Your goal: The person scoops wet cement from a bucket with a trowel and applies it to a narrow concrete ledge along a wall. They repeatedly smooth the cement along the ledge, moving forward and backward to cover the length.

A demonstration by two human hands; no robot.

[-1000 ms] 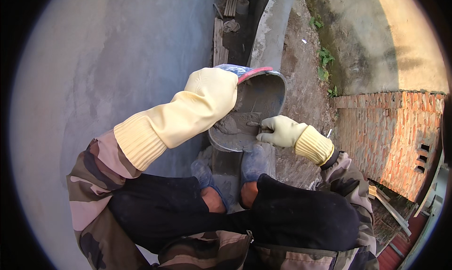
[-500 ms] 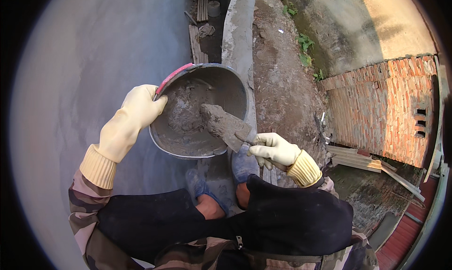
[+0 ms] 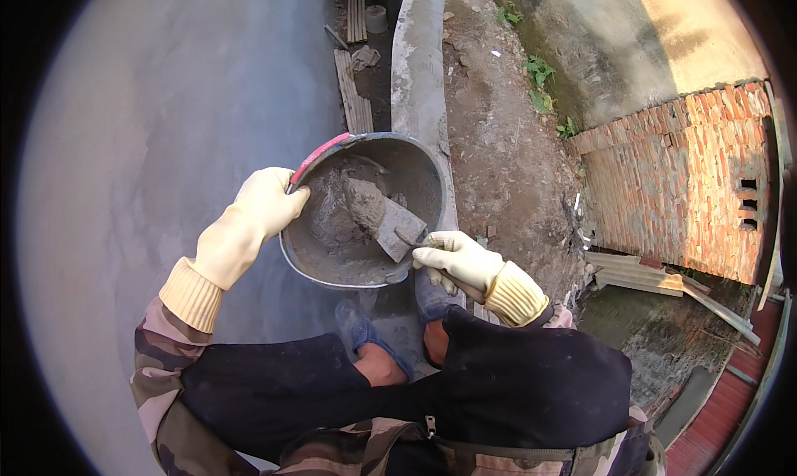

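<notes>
My left hand (image 3: 259, 214), in a cream glove, grips the rim of a round bucket (image 3: 429, 170) beside its pink-covered handle (image 3: 320, 154). The bucket tilts so that its inside faces me. Wet grey mortar (image 3: 330, 206) lies on its bottom and smears its wall. In my gloved right hand (image 3: 457, 262) is the handle of a trowel (image 3: 402, 229), at the bucket's near right side. A lump of mortar sits on the far end of the blade, which is inside the bucket. My glove hides most of the trowel's grip.
A smooth grey wall (image 3: 191, 127) rises on the left. Beyond the bucket runs a narrow concrete ledge (image 3: 419, 69), with a dirt strip (image 3: 490, 135) to its right. Planks (image 3: 353, 94) lie left of the ledge. My shoes (image 3: 365, 335) are just below the bucket. A brick wall (image 3: 681, 185) stands at right.
The bucket and my left hand have shifted slightly right and nearer to me. My right hand has moved left, bringing the loaded trowel blade deeper into the bucket.
</notes>
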